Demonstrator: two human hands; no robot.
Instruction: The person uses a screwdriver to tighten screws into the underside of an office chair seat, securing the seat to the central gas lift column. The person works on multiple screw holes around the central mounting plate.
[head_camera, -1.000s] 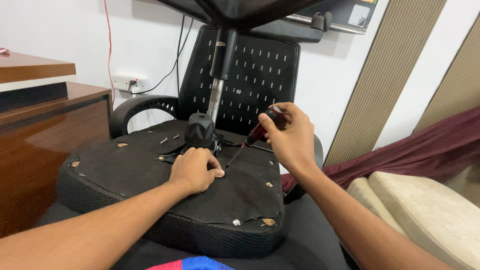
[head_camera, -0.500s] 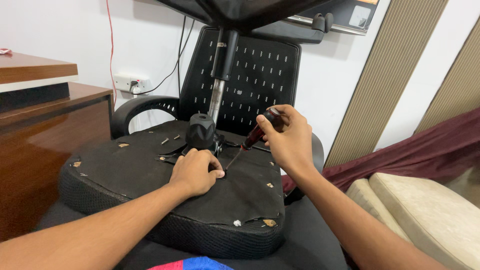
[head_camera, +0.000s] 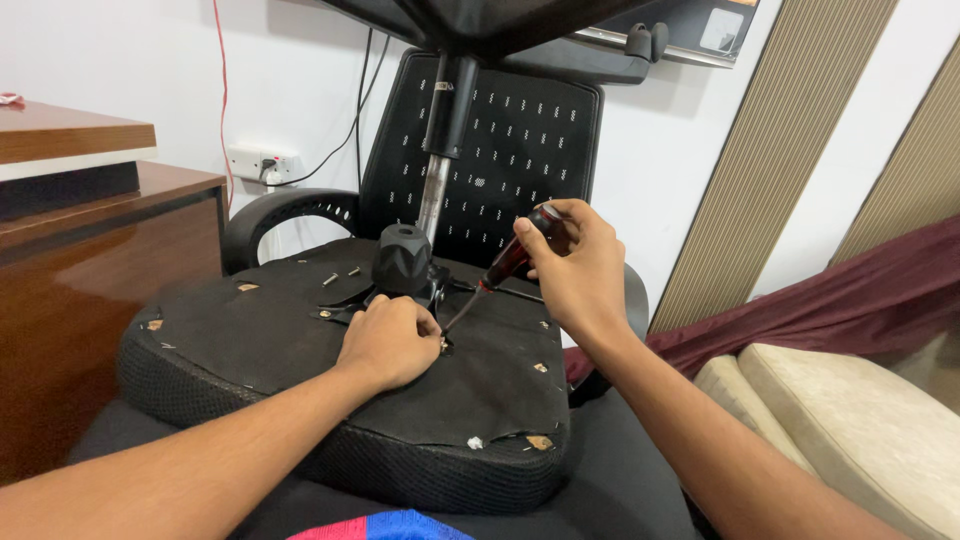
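An office chair seat (head_camera: 250, 350) lies upside down in front of me, its black fabric underside up. A black mechanism with a round knob (head_camera: 402, 258) and a metal gas cylinder (head_camera: 432, 195) stands at its middle. My right hand (head_camera: 572, 262) grips a red-and-black screwdriver (head_camera: 505, 265), whose tip points down at a spot on the seat just right of the mechanism. My left hand (head_camera: 390, 340) rests on the seat with its fingertips pinched at that same spot, right at the screwdriver tip. Whether it holds a screw is hidden.
Loose screws (head_camera: 340, 274) lie on the seat left of the knob. A second black mesh chair (head_camera: 520, 140) stands behind. A wooden desk (head_camera: 90, 250) is at the left, a cream cushion (head_camera: 850, 420) and maroon cloth (head_camera: 830, 300) at the right. Cables hang by a wall socket (head_camera: 258, 162).
My right hand has lowered the screwdriver and angled its tip down to the spot beside my left fingertips. My left hand has stayed put.
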